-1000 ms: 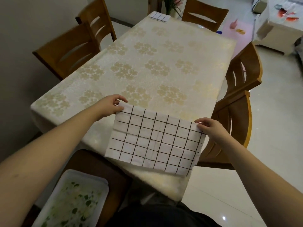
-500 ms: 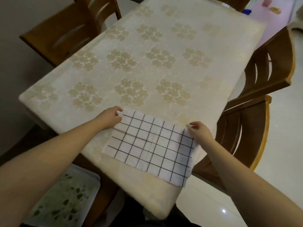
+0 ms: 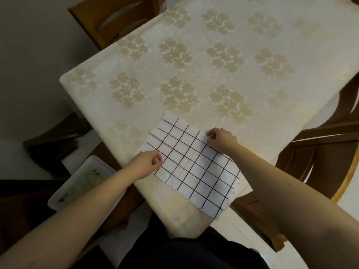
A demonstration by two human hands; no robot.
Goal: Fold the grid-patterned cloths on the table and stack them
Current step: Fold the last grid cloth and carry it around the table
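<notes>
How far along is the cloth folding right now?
Early. One grid-patterned cloth lies on the table near its corner, creased, its near end overhanging. The left hand pinches its left edge, the right hand its far edge. No stack is in view; finishing this fold and stacking remain.

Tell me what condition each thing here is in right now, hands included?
White black-grid cloth: spread flat, creased, near corner overhanging the table edge.
Left hand: pinching the cloth's left edge.
Right hand: pinching the cloth's far edge.
Cream floral tablecloth: smooth, covering the table.
White plastic tray: on a seat below, speckled with green bits.
Wooden chair: tucked beside the table.
</notes>
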